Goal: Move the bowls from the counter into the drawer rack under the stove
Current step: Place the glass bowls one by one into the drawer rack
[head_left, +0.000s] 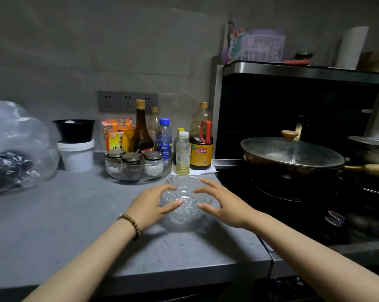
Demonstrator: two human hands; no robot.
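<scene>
Your glass bowl (185, 203) is hard to read: clear, patterned, its rim blurring into the grey speckled counter (53, 225), and you cannot tell whether it is one bowl or a stack. It sits near the counter's right end, beside the black stove (293, 203). Your left hand (150, 205) and right hand (224, 203) flank it with fingers spread and curved, unclenched; whether the fingertips touch glass you cannot tell. A lidded pan (293, 155) sits on the stove, its handle cut off at the edge.
</scene>
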